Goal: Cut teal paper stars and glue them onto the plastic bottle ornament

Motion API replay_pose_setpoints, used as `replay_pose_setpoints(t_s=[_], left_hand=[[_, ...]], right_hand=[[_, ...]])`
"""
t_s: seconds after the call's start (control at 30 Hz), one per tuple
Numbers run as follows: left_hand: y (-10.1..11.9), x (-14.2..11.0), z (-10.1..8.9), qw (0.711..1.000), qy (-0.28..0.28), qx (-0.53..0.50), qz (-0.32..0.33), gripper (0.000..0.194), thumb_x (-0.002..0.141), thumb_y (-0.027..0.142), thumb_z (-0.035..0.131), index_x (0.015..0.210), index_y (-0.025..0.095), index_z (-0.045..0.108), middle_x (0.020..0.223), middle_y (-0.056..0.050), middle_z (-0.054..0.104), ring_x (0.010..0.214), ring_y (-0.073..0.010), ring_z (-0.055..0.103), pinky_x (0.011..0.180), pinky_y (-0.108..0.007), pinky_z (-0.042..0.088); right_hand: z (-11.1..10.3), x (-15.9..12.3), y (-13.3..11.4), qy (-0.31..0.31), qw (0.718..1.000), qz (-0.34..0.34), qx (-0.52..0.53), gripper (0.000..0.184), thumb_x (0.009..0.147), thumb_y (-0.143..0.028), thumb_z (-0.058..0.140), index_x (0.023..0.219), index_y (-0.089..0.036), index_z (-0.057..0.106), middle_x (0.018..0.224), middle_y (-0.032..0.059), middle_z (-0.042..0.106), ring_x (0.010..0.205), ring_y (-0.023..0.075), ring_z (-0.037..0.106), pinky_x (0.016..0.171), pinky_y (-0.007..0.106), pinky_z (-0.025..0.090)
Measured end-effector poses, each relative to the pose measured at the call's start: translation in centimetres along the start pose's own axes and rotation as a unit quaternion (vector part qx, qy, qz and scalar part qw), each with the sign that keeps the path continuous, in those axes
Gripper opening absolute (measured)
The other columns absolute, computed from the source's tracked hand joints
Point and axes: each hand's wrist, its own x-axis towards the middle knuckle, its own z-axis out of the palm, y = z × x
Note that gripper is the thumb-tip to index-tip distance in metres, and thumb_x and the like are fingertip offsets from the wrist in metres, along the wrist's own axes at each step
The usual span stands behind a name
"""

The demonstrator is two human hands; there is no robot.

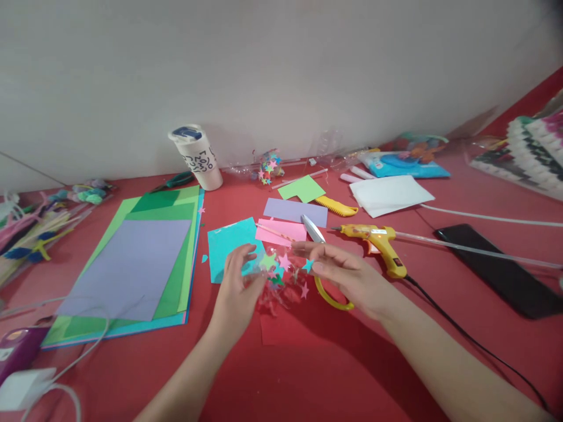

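Observation:
Small paper stars (284, 262) in pink, green and blue cluster on crumpled clear plastic (277, 299) between my hands. My left hand (237, 284) is at the left side of this cluster, its fingers curved and apart from the thumb; whether it touches the plastic is hard to see. On the other side my right hand (347, 272) pinches a blue paper star (308, 265) at its fingertips. Scissors with yellow handles (332, 298) lie partly hidden under the right hand. Blue paper (231, 249) and pink paper (281, 232) lie just behind.
A yellow glue gun (380, 240) and a black phone (497, 269) lie to the right. Coloured sheets (132, 269) are stacked at left. Behind stand a white tumbler (200, 158) and a bundle of stars (269, 168). A yellow cutter (338, 206) lies beside purple paper (294, 211).

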Motion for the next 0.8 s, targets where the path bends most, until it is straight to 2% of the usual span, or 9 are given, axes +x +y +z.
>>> replay_pose_setpoints(t_s=[0.07,0.13,0.17,0.27,0.37,0.47,0.53,0.63,0.8], left_hand=[[0.5,1.7,-0.4,0.999,-0.030,-0.011,-0.032,0.030,0.080,0.029,0.055,0.109,0.022,0.054,0.119,-0.009,0.054,0.109,-0.0206,0.056,0.082,-0.033,0.051],[0.9,3.3,-0.8,0.997,-0.061,-0.015,-0.047,0.026,0.080,0.032,0.054,0.101,0.018,0.057,0.100,-0.007,0.062,0.084,-0.0179,0.063,0.074,-0.033,0.052],[1.0,4.1,-1.0,0.996,-0.073,-0.017,-0.050,0.023,0.079,0.033,0.054,0.096,0.018,0.058,0.094,-0.006,0.064,0.080,-0.0170,0.063,0.072,-0.032,0.051],[1.2,5.8,-1.5,0.993,-0.105,-0.012,-0.047,0.014,0.075,0.028,0.057,0.083,0.018,0.062,0.089,-0.004,0.066,0.080,-0.0161,0.062,0.070,-0.028,0.049],[1.3,7.0,-1.8,0.986,-0.162,-0.002,-0.049,0.010,0.073,0.025,0.059,0.078,0.019,0.065,0.080,-0.002,0.067,0.073,-0.0146,0.060,0.066,-0.026,0.047],[1.2,7.8,-2.2,0.975,-0.218,0.010,-0.047,0.011,0.072,0.025,0.061,0.078,0.019,0.068,0.077,-0.002,0.068,0.068,-0.0138,0.058,0.062,-0.026,0.045],[0.9,8.3,-2.3,0.970,-0.238,0.019,-0.042,0.012,0.072,0.026,0.061,0.079,0.020,0.069,0.083,-0.003,0.069,0.069,-0.0142,0.058,0.059,-0.025,0.044],[0.4,9.0,-2.5,0.965,-0.260,0.029,-0.034,0.017,0.072,0.027,0.061,0.085,0.021,0.068,0.090,-0.004,0.069,0.069,-0.0146,0.058,0.053,-0.024,0.040],[0.7,10.2,-2.3,0.953,-0.299,0.036,-0.013,0.021,0.074,0.030,0.062,0.092,0.021,0.069,0.082,-0.003,0.067,0.067,-0.0143,0.057,0.053,-0.024,0.039]], right_hand=[[0.2,-0.3,0.1,0.001,1.000,0.007,0.017,0.015,0.084,-0.033,0.067,0.074,-0.023,0.061,0.134,0.0063,0.057,0.128,0.0245,0.048,0.108,0.046,0.031],[0.6,-0.7,0.0,-0.002,0.999,0.019,0.033,0.016,0.084,-0.033,0.067,0.074,-0.022,0.061,0.135,0.0074,0.056,0.127,0.0256,0.048,0.106,0.047,0.034],[0.8,-0.8,-0.1,-0.004,0.999,0.023,0.040,0.017,0.084,-0.034,0.067,0.074,-0.022,0.060,0.135,0.0080,0.056,0.127,0.0263,0.048,0.104,0.047,0.037],[1.5,-1.4,-0.8,-0.017,0.997,0.043,0.062,0.020,0.082,-0.037,0.070,0.074,-0.021,0.059,0.133,0.0086,0.057,0.125,0.0270,0.050,0.098,0.046,0.044],[1.9,-2.0,-1.5,-0.028,0.994,0.068,0.079,0.023,0.079,-0.038,0.072,0.070,-0.021,0.059,0.132,0.0069,0.057,0.122,0.0265,0.052,0.098,0.045,0.045],[1.4,-2.2,-1.9,-0.030,0.998,0.056,0.030,0.019,0.081,-0.035,0.070,0.071,-0.022,0.060,0.132,0.0070,0.055,0.115,0.0248,0.055,0.091,0.041,0.050],[0.6,-2.1,-2.0,-0.015,0.999,0.037,-0.026,0.016,0.084,-0.032,0.065,0.074,-0.021,0.059,0.128,0.0080,0.057,0.091,0.0184,0.063,0.080,0.037,0.054],[-0.1,-1.5,-1.9,-0.023,0.998,0.025,-0.058,0.017,0.088,-0.031,0.060,0.075,-0.020,0.056,0.120,0.0093,0.061,0.064,0.0103,0.059,0.061,0.029,0.053],[0.2,0.0,-1.7,-0.091,0.994,0.022,-0.052,0.015,0.088,-0.031,0.058,0.079,-0.020,0.053,0.121,0.0095,0.061,0.069,0.0108,0.062,0.056,0.024,0.051]])
